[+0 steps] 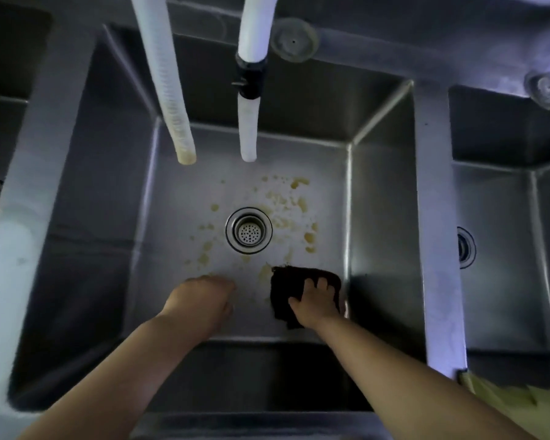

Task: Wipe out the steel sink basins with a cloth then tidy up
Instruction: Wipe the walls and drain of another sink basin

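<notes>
Down in the middle steel basin (378,217), the right hand (316,304) presses a dark cloth (294,281) flat against the floor near the right wall, its grip spread over the fabric. Beside it, the left hand (200,300) rests on the basin floor with fingers curled under, holding nothing. Yellowish stains (299,201) ring the drain (249,230). Two white hoses (172,90) hang above.

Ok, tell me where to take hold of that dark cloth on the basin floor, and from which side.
Grip the dark cloth at its far edge, the one toward the drain, coming down from above. It lies flat on the floor of the middle basin, close to the right wall, and the right hand presses its near half, so the far edge is probably the easiest part to pinch. The left hand rests beside it.
</notes>
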`<state>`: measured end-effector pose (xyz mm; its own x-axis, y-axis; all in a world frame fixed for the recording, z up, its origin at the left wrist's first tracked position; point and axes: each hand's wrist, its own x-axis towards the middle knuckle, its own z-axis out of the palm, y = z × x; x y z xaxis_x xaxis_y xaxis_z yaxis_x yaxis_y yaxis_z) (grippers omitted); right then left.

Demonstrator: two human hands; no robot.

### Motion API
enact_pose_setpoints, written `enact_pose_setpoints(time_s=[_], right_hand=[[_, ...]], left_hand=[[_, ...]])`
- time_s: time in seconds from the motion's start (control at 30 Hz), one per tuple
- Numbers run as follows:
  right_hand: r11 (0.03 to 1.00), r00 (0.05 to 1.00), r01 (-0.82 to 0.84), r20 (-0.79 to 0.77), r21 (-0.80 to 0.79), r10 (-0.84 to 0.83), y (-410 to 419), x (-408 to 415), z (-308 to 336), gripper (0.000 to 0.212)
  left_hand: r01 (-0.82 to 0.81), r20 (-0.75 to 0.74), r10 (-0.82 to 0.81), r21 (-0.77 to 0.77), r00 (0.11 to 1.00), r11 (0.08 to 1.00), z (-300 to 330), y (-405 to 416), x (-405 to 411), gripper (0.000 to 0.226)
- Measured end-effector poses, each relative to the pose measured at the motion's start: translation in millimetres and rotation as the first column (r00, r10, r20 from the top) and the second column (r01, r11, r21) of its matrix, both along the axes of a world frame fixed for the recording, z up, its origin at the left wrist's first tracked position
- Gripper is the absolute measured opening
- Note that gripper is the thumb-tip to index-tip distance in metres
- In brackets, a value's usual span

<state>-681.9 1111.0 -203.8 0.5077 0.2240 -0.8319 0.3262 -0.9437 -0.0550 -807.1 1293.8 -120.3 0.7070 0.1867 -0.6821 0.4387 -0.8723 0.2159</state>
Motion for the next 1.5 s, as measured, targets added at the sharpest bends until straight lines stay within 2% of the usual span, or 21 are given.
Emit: enact_pose_setpoints(time_s=[0.17, 0.27, 0.33, 0.4, 0.47, 0.53, 0.6, 0.7, 0.83, 0.97, 1.03, 1.1, 1.17, 1.27, 1.4, 1.5], right_hand=[[0.995, 0.941, 0.079, 0.327, 0.054, -0.092, 25, 33, -36, 0.048], [0.994, 0.876, 0.041, 0.474, 0.097, -0.083, 31, 42, -49, 0.041], [0.997, 0.855, 0.011, 0.517, 0.074, -0.048, 27, 32, -54, 0.038], [0.999, 0.881, 0.037, 0.472, 0.011, -0.038, 17, 10, -56, 0.041], [0.992, 0.942, 0.084, 0.333, -0.099, -0.046, 6, -13, -54, 0.045], [0.969, 0.987, 0.093, 0.151, -0.23, -0.059, -2, -26, -52, 0.059], [0.953, 0.992, 0.109, 0.093, -0.284, -0.086, -7, -31, -52, 0.066], [0.971, 0.966, 0.12, 0.25, -0.207, -0.066, -11, -35, -56, 0.057], [0.981, 0.888, 0.136, 0.456, -0.135, -0.06, -8, -28, -69, 0.064], [0.966, 0.819, 0.259, 0.524, 0.028, -0.235, 6, -2, -90, 0.076], [0.934, 0.759, 0.323, 0.549, 0.151, -0.351, 20, 10, -97, 0.08], [0.902, 0.659, 0.308, 0.616, 0.304, -0.432, 35, 22, -101, 0.08], [0.891, 0.605, 0.271, 0.655, 0.364, -0.452, 48, 37, -102, 0.078], [0.905, 0.639, 0.234, 0.645, 0.357, -0.419, 60, 59, -105, 0.077], [0.953, 0.698, 0.005, 0.682, 0.301, -0.219, 75, 110, -109, 0.076], [0.954, 0.7, -0.113, 0.704, 0.278, -0.122, 90, 156, -112, 0.076]], left_hand=[[0.204, -0.036, -0.202, 0.09, 0.979, 0.975, -35, 13, 16, 0.026], [0.222, -0.045, -0.217, 0.168, 0.975, 0.961, -53, 20, 20, 0.024], [0.205, -0.04, -0.201, 0.194, 0.979, 0.959, -64, 23, 22, 0.024], [0.205, -0.02, -0.205, 0.196, 0.978, 0.959, -72, 23, 24, 0.023], [0.212, 0.036, -0.222, 0.185, 0.974, 0.96, -81, 21, 25, 0.025], [0.197, 0.107, -0.217, 0.176, 0.97, 0.964, -88, 20, 25, 0.035], [0.184, 0.13, -0.213, 0.203, 0.968, 0.962, -97, 22, 27, 0.051], [0.169, 0.108, -0.2, 0.244, 0.974, 0.955, -106, 27, 31, 0.068], [0.194, 0.191, -0.239, 0.224, 0.952, 0.955, -117, 28, 35, 0.077], [0.194, 0.07, -0.228, 0.329, 0.971, 0.924, -130, 31, 41, 0.101], [0.162, 0.056, -0.195, 0.366, 0.979, 0.917, -133, 36, 46, 0.107], [0.123, 0.051, -0.154, 0.388, 0.987, 0.914, -132, 43, 53, 0.11], [0.066, 0.032, -0.087, 0.411, 0.996, 0.909, -131, 51, 58, 0.113], [-0.002, -0.016, 0.011, 0.449, 1.0, 0.894, -127, 64, 57, 0.116], [-0.093, -0.022, 0.117, 0.465, 0.993, 0.881, -126, 65, 55, 0.11], [-0.167, -0.011, 0.189, 0.428, 0.982, 0.888, -132, 59, 58, 0.11]])
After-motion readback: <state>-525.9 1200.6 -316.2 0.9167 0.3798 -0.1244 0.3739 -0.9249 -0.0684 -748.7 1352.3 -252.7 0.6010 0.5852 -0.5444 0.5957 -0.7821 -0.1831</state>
